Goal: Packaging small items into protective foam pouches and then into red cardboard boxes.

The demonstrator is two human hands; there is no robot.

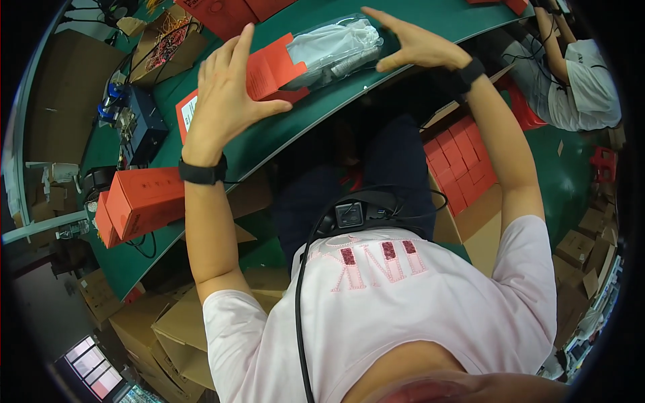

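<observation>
Worktop (252, 144), left hand (227, 94) splayed over red box (269, 70), right hand (426, 48) spread beside packet (336, 44)

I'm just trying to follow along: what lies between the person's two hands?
The head view shows an open red box and, at its open end, a clear plastic package with something white inside, between the left hand and right hand.

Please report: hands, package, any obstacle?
Left hand spread at open red cardboard box. Right hand open beside clear plastic package with white contents. Package at box's open end; nothing visible between it and right hand.
</observation>
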